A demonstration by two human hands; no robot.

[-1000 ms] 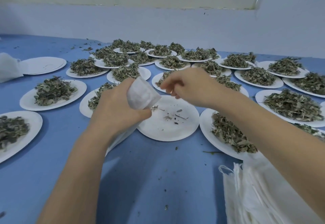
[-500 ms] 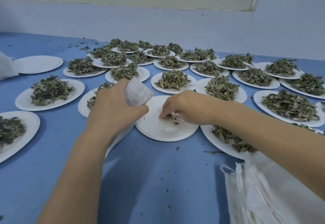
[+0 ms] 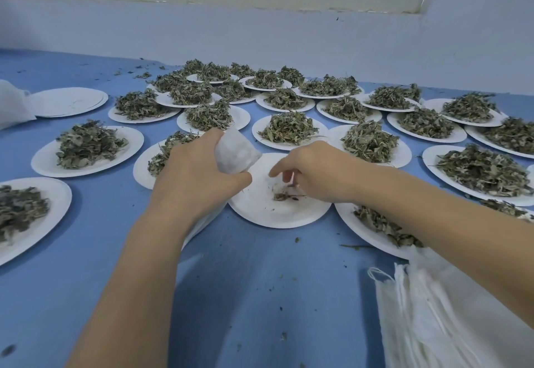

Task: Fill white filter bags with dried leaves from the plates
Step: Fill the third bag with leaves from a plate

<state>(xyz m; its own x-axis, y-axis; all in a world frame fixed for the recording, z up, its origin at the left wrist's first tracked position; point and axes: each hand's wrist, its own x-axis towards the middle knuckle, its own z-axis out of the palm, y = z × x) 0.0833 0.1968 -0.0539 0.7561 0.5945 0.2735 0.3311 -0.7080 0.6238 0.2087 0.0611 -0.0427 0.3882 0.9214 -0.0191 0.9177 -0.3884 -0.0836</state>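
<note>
My left hand point(image 3: 196, 176) grips a white filter bag point(image 3: 237, 152) by its neck, holding it upright over the left edge of a nearly bare white plate point(image 3: 268, 214). My right hand point(image 3: 312, 171) reaches down onto that plate, fingers curled over a small heap of leftover leaf scraps point(image 3: 284, 195); whether it pinches any is unclear. Many white plates heaped with dried green leaves point(image 3: 289, 127) cover the blue table behind and beside my hands.
A stack of empty white filter bags point(image 3: 450, 309) lies at the near right. A stack of bare plates point(image 3: 68, 101) and a white cloth bag point(image 3: 11, 104) sit at the far left. Loose leaf crumbs dot the blue tabletop point(image 3: 260, 295). A wall stands behind.
My right hand came down from beside the bag's mouth onto the nearly bare plate and now gathers the scraps. My left hand kept hold of the bag.
</note>
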